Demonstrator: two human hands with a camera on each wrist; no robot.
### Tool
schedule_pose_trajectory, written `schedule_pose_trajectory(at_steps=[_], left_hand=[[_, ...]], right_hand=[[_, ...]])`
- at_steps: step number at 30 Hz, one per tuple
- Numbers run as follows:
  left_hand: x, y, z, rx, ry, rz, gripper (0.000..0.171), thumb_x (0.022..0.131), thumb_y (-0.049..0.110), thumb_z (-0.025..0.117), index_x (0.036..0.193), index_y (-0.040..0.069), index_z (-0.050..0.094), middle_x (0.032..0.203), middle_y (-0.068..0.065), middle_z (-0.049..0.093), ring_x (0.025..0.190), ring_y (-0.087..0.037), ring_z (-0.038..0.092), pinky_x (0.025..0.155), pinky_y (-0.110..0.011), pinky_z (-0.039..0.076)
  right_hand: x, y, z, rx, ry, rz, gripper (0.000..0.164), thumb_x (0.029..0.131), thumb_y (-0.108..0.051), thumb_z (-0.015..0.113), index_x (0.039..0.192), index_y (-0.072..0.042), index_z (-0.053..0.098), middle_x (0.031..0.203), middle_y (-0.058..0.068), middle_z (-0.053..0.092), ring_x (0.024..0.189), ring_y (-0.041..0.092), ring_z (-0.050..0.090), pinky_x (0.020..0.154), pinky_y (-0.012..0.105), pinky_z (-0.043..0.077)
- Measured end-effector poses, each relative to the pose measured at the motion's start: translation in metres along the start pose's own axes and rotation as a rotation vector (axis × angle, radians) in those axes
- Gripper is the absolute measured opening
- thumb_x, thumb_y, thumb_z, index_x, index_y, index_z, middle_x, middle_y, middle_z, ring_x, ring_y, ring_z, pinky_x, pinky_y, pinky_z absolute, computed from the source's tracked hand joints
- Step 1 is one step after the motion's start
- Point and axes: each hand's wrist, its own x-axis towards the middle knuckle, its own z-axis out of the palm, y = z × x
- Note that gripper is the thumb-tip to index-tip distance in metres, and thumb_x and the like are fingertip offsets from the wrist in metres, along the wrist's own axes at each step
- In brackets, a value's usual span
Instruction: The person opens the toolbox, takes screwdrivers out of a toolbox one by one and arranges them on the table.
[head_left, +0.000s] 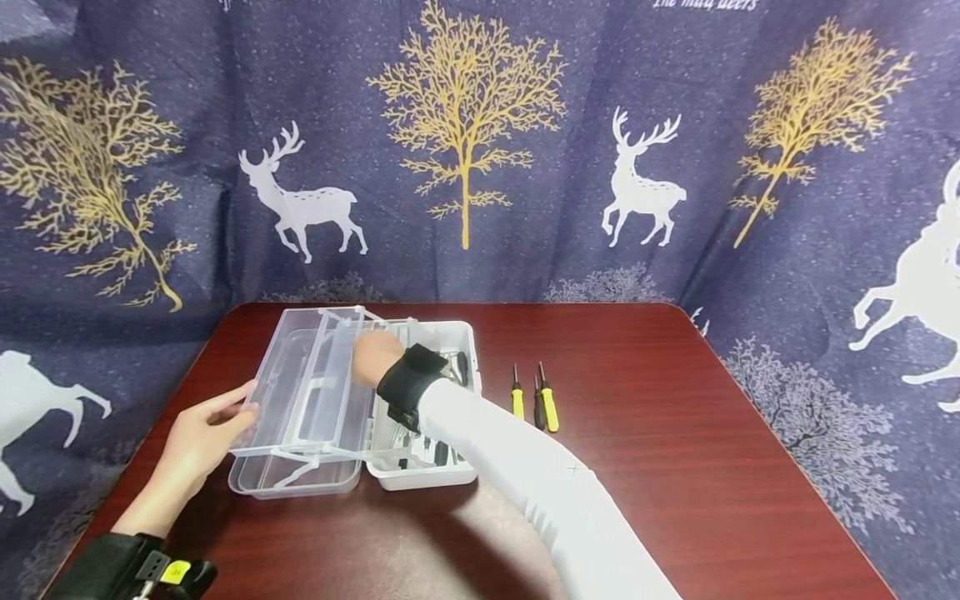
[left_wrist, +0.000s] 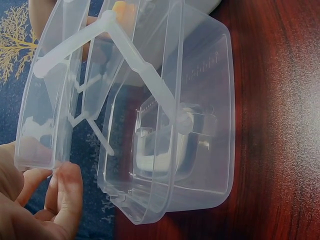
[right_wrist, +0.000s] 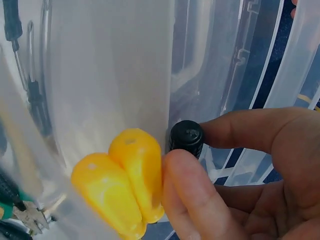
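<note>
A toolbox with a white base (head_left: 420,479) stands at the table's centre left, its clear lid and folding trays (head_left: 300,375) swung out leftward. My left hand (head_left: 197,442) grips the outer edge of the upper clear tray (left_wrist: 42,125), thumb and fingers on its rim. Over the box, my right hand (right_wrist: 260,175) pinches a black handle (right_wrist: 186,136) between thumb and fingertip; its shaft is hidden. Two yellow handles (right_wrist: 135,170) stand side by side next to those fingers. The head view hides what the right hand holds.
Two yellow-handled screwdrivers (head_left: 550,408) and a black-handled screwdriver (head_left: 538,412) lie on the table right of the box. Dark-handled tools (right_wrist: 37,100) and pliers (right_wrist: 30,215) lie inside the base. A patterned curtain (head_left: 525,275) hangs behind the table.
</note>
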Motion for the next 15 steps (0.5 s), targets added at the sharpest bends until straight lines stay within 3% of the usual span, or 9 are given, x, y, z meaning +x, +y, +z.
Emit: schedule_pose_trajectory(at_steps=[6, 15], left_hand=[[0.0001, 0.0005, 0.0008, -0.011, -0.011, -0.006, 0.055, 0.092, 0.018, 0.062, 0.139, -0.003, 0.044, 0.074, 0.041, 0.052, 0.069, 0.014, 0.058, 0.061, -0.009, 0.051], [-0.0007, 0.0013, -0.0002, -0.016, -0.002, -0.009, 0.055, 0.092, 0.019, 0.062, 0.139, -0.003, 0.043, 0.073, 0.039, 0.052, 0.068, 0.013, 0.058, 0.062, -0.009, 0.051]], right_hand=[[0.0028, 0.0002, 0.0020, 0.019, 0.010, 0.002, 0.017, 0.082, -0.020, 0.061, 0.095, -0.017, 0.073, 0.101, -0.001, 0.074, 0.090, 0.015, 0.070, 0.070, 0.027, 0.058], [0.0043, 0.0020, 0.0038, 0.041, 0.064, -0.044, 0.021, 0.083, -0.021, 0.060, 0.099, -0.017, 0.073, 0.105, -0.001, 0.073, 0.096, 0.014, 0.068, 0.079, 0.026, 0.056]])
